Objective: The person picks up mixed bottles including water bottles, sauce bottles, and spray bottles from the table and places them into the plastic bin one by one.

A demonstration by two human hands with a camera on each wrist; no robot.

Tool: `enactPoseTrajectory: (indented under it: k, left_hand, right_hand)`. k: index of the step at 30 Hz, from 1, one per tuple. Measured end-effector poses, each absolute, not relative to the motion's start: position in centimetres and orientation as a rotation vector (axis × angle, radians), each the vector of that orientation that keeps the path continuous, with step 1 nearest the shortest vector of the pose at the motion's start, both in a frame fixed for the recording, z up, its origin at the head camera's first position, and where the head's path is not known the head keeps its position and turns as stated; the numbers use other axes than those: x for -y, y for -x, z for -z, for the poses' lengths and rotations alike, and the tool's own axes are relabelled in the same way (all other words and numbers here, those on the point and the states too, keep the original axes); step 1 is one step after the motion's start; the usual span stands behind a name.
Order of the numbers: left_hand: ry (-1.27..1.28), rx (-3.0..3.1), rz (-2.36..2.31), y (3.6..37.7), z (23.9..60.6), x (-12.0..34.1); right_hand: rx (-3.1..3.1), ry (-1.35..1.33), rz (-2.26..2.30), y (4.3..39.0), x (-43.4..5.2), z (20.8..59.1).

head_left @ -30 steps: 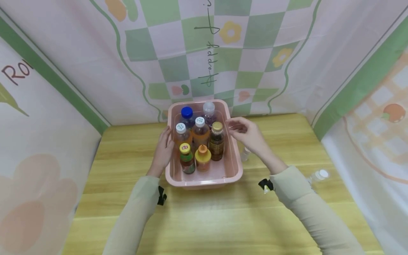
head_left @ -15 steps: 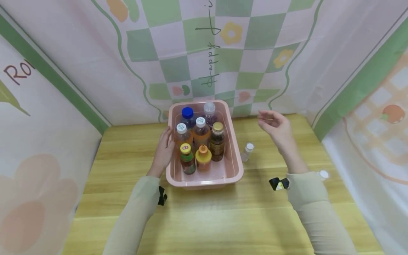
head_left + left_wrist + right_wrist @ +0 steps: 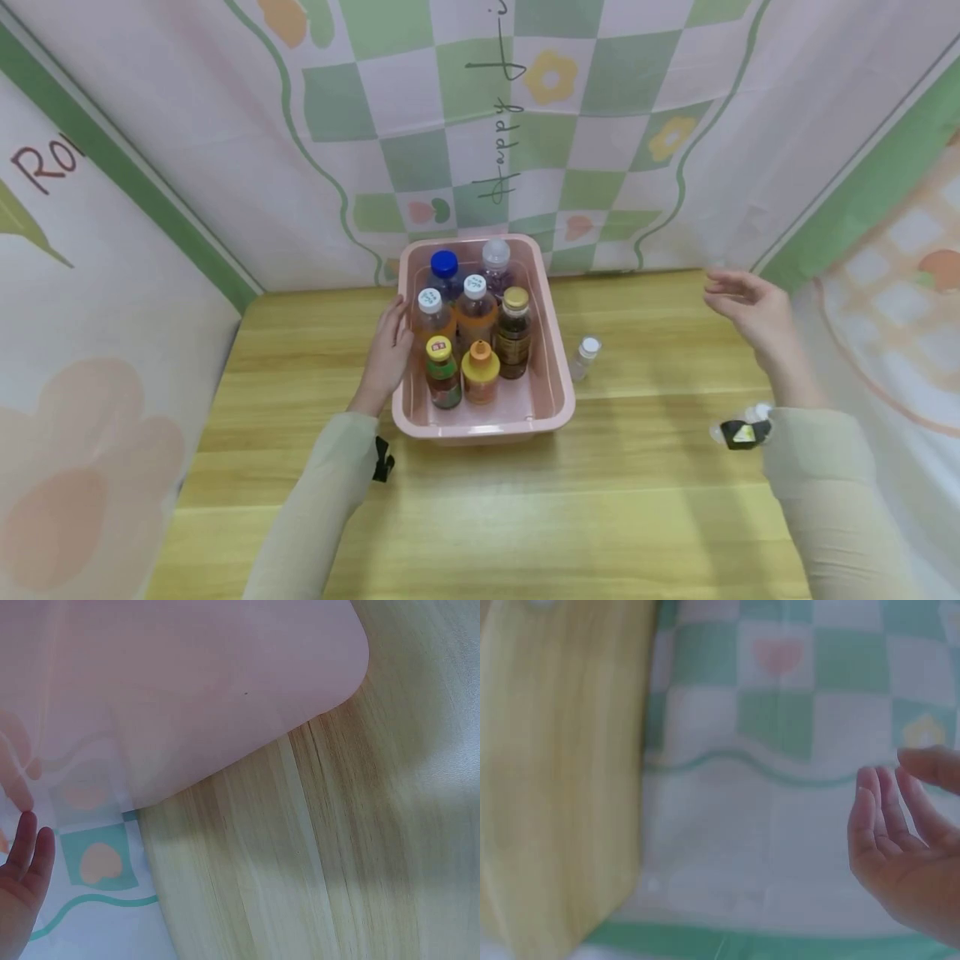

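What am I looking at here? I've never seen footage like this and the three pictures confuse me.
A person wears three cameras: one on the head, one on each wrist. The head view looks down on a wooden table. On it stands a pink tub holding seven capped drink bottles. The left hand rests flat against the tub's left wall. The right hand hangs open in the air, holding nothing. A small clear bottle stands on the table right of the tub. The left wrist view shows the tub's pink wall close up; the right wrist view shows the empty right hand before the patterned backdrop.

A wooden table (image 3: 480, 517) fills the lower frame; checkered green-and-pink cloth backdrop (image 3: 525, 125) with flowers hangs across the top.
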State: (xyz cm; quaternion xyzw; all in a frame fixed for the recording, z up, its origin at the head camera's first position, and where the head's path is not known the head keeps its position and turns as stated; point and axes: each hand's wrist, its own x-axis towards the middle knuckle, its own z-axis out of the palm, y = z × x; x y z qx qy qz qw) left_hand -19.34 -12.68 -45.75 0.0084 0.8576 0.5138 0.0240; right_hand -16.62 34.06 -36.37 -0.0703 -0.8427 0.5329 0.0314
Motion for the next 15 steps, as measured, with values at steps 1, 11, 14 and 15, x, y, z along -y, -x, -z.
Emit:
enactPoseTrajectory:
  k: [1,11,14,15]
  left_hand:
    - [-0.026,-2.652,-1.590,19.3,45.7,12.7]
    - [-0.030,-2.650,-1.575,19.2,45.6,12.7]
    - [-0.035,-2.646,-1.572,19.2,45.6,12.7]
    - [-0.031,-2.647,-1.570,19.2,45.6,12.7]
  right_hand:
    - [2.617,0.201,-1.613,16.5,-34.8,36.6]
    - [3.018,0.028,-1.274,14.8,-39.5,39.1]
    - [3.092,-0.029,-1.248,14.2,-40.5,39.9]
    - [3.116,-0.034,-1.229,14.0,-40.7,40.2]
